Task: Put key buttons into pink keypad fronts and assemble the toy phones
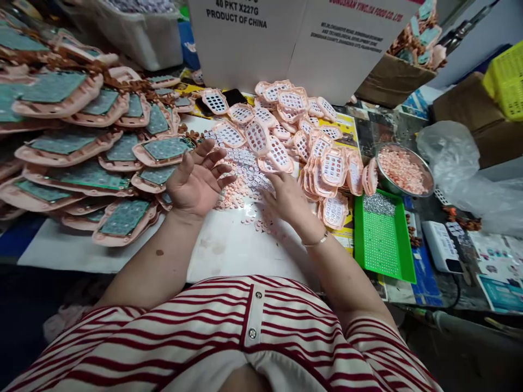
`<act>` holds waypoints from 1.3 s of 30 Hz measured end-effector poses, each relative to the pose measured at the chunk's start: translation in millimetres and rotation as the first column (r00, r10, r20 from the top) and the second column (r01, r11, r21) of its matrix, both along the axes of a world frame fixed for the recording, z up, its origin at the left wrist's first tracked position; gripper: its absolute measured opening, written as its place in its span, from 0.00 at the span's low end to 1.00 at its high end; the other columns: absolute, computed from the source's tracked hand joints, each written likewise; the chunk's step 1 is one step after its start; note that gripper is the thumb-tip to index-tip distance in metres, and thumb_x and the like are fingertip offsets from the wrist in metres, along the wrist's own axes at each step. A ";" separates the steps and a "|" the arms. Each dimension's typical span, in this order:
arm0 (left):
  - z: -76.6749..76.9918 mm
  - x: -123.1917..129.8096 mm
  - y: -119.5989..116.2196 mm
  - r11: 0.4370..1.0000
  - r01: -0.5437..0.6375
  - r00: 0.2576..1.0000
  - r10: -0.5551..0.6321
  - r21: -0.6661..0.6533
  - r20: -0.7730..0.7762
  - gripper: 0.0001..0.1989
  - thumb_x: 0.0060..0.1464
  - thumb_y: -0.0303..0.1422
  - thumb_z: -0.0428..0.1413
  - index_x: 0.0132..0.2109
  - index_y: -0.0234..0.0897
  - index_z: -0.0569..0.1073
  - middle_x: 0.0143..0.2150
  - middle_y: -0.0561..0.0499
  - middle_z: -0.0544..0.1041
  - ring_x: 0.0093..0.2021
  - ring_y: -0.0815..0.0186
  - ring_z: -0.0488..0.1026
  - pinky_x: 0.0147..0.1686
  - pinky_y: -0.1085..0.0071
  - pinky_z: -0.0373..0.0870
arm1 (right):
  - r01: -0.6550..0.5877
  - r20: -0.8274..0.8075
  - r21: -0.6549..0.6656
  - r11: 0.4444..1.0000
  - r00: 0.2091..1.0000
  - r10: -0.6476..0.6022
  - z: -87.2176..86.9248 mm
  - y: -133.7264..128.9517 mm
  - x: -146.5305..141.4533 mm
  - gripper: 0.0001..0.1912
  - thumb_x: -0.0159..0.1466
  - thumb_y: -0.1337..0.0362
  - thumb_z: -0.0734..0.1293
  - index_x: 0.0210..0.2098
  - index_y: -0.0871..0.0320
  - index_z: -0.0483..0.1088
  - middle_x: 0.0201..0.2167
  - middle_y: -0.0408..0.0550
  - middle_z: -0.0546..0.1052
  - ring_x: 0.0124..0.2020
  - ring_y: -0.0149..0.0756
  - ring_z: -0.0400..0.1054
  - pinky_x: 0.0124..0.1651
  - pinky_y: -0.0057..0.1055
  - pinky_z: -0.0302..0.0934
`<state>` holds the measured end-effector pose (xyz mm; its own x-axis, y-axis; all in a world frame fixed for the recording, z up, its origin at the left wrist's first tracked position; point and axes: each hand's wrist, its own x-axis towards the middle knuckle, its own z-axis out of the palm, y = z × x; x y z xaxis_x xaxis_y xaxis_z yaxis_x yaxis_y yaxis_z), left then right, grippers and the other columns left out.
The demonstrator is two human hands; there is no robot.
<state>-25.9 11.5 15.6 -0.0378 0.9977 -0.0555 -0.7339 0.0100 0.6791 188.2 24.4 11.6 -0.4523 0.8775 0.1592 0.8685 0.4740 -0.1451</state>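
Observation:
My left hand [195,185] is palm up with its fingers loosely spread, and I see nothing in it. It is beside a heap of small pink ring-like pieces [232,197] and small whitish key-like pieces [245,163]. Over the right side of that heap reaches my right hand [291,206], back upward, fingers stretched out and apart; its fingertips are at the loose pieces. Behind the heap lie pink plastic shells with holes [257,136], several of them piled up. Left of my left hand are stacked pink shells fitted with green circuit boards [125,218].
A green tray [404,261] holds small shiny metal parts. Behind it is a metal bowl [429,188] of pink pieces. A large white carton [281,54] stands at the back, with a white tub [163,38] to its left. A clear plastic bag [449,152] and a white power strip [441,245] lie right.

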 end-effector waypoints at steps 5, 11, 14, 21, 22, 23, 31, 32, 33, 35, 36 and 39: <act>10.2 -15.8 0.4 0.988 -0.149 0.986 0.145 0.049 0.082 0.19 0.65 0.46 0.45 0.45 0.46 0.78 0.40 0.56 0.81 0.35 0.67 0.76 0.37 0.68 0.75 | -0.032 0.230 -0.043 0.999 0.972 0.041 -2.1 7.7 -18.3 0.17 0.69 0.55 0.63 0.39 0.62 0.76 0.43 0.63 0.76 0.47 0.53 0.67 0.47 0.45 0.59; 8.5 -11.3 0.9 0.993 -0.110 0.981 0.101 0.046 0.168 0.19 0.65 0.46 0.47 0.44 0.41 0.78 0.38 0.54 0.81 0.32 0.68 0.76 0.33 0.70 0.75 | 0.186 0.039 -0.027 0.982 0.982 -0.185 15.7 63.6 -20.0 0.19 0.70 0.56 0.60 0.45 0.65 0.74 0.39 0.62 0.77 0.41 0.48 0.69 0.43 0.42 0.60; 3.0 -5.5 4.1 0.992 -0.124 0.986 0.119 0.037 0.117 0.15 0.62 0.44 0.53 0.44 0.39 0.77 0.38 0.52 0.80 0.32 0.67 0.76 0.33 0.70 0.76 | 0.378 -0.066 -0.062 0.924 0.922 -0.382 6.7 111.1 -35.8 0.19 0.67 0.56 0.63 0.46 0.69 0.72 0.43 0.66 0.76 0.44 0.50 0.69 0.45 0.44 0.61; -7.8 4.9 9.7 0.997 -0.029 0.997 0.024 -0.065 -0.078 0.17 0.52 0.41 0.62 0.47 0.39 0.75 0.45 0.49 0.77 0.35 0.68 0.75 0.35 0.71 0.74 | 0.320 -0.472 -0.312 0.894 0.765 -0.439 -7.4 117.5 -45.4 0.08 0.63 0.61 0.66 0.35 0.61 0.69 0.33 0.50 0.75 0.34 0.37 0.68 0.39 0.35 0.62; -9.1 7.8 9.9 0.996 -0.040 0.994 0.032 -0.080 -0.104 0.18 0.52 0.40 0.63 0.48 0.39 0.74 0.47 0.48 0.76 0.37 0.67 0.75 0.37 0.71 0.73 | 0.261 -0.560 -0.387 0.884 0.696 -0.450 -5.5 107.0 -43.2 0.09 0.63 0.59 0.66 0.34 0.59 0.68 0.31 0.47 0.74 0.31 0.35 0.67 0.36 0.33 0.61; -10.4 11.1 9.7 0.994 -0.066 0.989 0.053 -0.090 -0.138 0.20 0.51 0.39 0.64 0.50 0.40 0.74 0.50 0.47 0.75 0.41 0.66 0.75 0.41 0.71 0.73 | 0.195 -0.633 -0.434 0.880 0.629 -0.451 -3.5 94.4 -41.4 0.10 0.63 0.58 0.66 0.34 0.59 0.67 0.29 0.45 0.73 0.29 0.33 0.66 0.34 0.31 0.61; -20.4 26.5 -1.9 0.987 0.159 0.973 -0.160 -0.018 -0.168 0.33 0.44 0.38 0.70 0.57 0.46 0.69 0.55 0.46 0.75 0.54 0.55 0.76 0.43 0.69 0.76 | -0.076 -0.572 0.022 0.997 0.817 0.075 -10.3 -32.3 -53.0 0.08 0.68 0.60 0.63 0.38 0.58 0.70 0.35 0.49 0.74 0.37 0.36 0.68 0.41 0.34 0.65; -21.4 25.7 -3.0 0.977 0.210 0.966 -0.213 -0.031 -0.149 0.30 0.44 0.39 0.70 0.55 0.44 0.70 0.52 0.46 0.77 0.50 0.55 0.78 0.37 0.69 0.77 | -0.122 -0.566 0.052 0.991 0.814 0.129 -10.7 -42.0 -50.4 0.10 0.69 0.59 0.62 0.43 0.58 0.70 0.39 0.52 0.75 0.39 0.37 0.69 0.42 0.34 0.65; -21.9 24.7 -3.9 0.969 0.242 0.961 -0.246 -0.042 -0.124 0.28 0.44 0.39 0.69 0.53 0.43 0.71 0.50 0.46 0.78 0.47 0.54 0.79 0.34 0.69 0.77 | -0.148 -0.570 0.069 0.987 0.806 0.161 -10.3 -48.9 -44.6 0.13 0.70 0.57 0.62 0.47 0.58 0.70 0.41 0.53 0.76 0.41 0.38 0.69 0.43 0.35 0.66; -21.6 22.9 -5.0 0.971 0.235 0.969 -0.238 -0.050 -0.059 0.25 0.48 0.42 0.66 0.52 0.41 0.72 0.47 0.46 0.80 0.45 0.53 0.80 0.35 0.65 0.79 | -0.120 -0.562 0.081 0.989 0.815 0.145 -8.9 -55.9 -23.5 0.16 0.70 0.55 0.61 0.51 0.58 0.70 0.43 0.53 0.77 0.41 0.38 0.70 0.45 0.35 0.67; -20.7 22.3 -5.5 0.974 0.222 0.974 -0.223 -0.049 -0.025 0.24 0.50 0.43 0.63 0.53 0.40 0.72 0.46 0.46 0.80 0.45 0.52 0.80 0.38 0.61 0.80 | -0.066 -0.530 0.081 0.995 0.842 0.099 -8.7 -56.9 -9.6 0.16 0.71 0.56 0.60 0.51 0.58 0.70 0.43 0.53 0.78 0.42 0.39 0.71 0.46 0.36 0.67; -16.6 22.5 -7.1 0.981 0.190 0.981 -0.188 -0.035 0.049 0.23 0.53 0.42 0.58 0.55 0.39 0.71 0.48 0.44 0.80 0.49 0.50 0.79 0.45 0.52 0.79 | 0.131 -0.267 0.072 0.989 0.958 -0.108 -13.2 -55.7 32.1 0.13 0.69 0.64 0.59 0.48 0.62 0.72 0.44 0.59 0.78 0.45 0.45 0.71 0.50 0.42 0.65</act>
